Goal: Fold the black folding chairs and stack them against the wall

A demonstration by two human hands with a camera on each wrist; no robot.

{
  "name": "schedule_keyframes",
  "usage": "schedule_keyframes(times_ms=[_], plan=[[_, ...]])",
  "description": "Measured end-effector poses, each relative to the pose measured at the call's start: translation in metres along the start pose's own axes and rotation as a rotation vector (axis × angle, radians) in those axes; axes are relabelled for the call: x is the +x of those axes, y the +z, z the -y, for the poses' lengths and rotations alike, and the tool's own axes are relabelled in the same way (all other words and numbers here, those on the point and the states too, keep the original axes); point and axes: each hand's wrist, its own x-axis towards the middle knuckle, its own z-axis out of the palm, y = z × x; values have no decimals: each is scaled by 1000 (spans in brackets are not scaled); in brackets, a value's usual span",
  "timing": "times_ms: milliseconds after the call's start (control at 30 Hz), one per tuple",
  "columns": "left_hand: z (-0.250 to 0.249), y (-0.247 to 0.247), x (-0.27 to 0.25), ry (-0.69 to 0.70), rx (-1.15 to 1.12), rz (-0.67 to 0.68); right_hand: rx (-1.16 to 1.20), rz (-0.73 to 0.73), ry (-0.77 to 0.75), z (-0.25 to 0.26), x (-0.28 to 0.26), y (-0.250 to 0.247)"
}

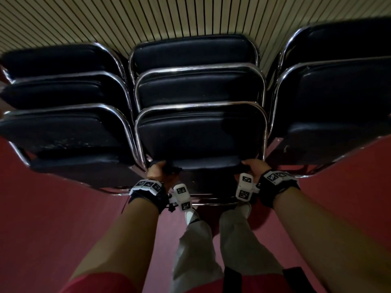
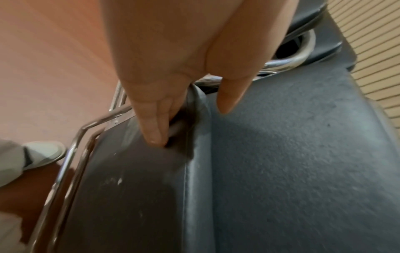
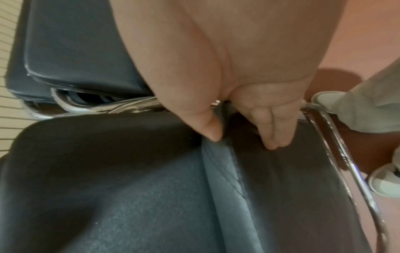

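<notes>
Left hand (image 1: pixel 157 170) grip pinches front chair (image 1: pixel 201 134) seat edge; right hand (image 1: pixel 252 168) grip likewise.

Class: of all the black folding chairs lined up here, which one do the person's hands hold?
The front chair of the middle stack. The left hand and right hand grip the front edge of its seat; every other chair is untouched.

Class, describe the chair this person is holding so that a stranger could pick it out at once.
Against the ribbed wall stand three stacks of black chairs. Take the middle stack; the chair is its front one, nearest the person. Alone among them, both hands, left hand and right hand, grip its seat edge.
</notes>
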Motion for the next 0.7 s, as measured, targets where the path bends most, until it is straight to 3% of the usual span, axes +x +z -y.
schedule_keyframes(times_ms=[133, 300, 400, 500, 600, 700], plan=[[-1, 4, -6, 45, 198, -61, 93, 33, -1, 5, -21, 3], [-8, 18, -36, 127, 548, 23, 193, 16, -90, 5, -53, 1], [-10, 31, -54, 191, 762, 112, 296, 0, -191, -1, -81, 1], [-10, 37, -75, 214, 778, 209, 325, -24, -312, -16, -111, -4], [-14, 36, -107, 343, 854, 302, 445, -50, -399, -33, -145, -11], [-16, 40, -147, 387, 895, 420, 577, -101, -469, -53, -187, -21]])
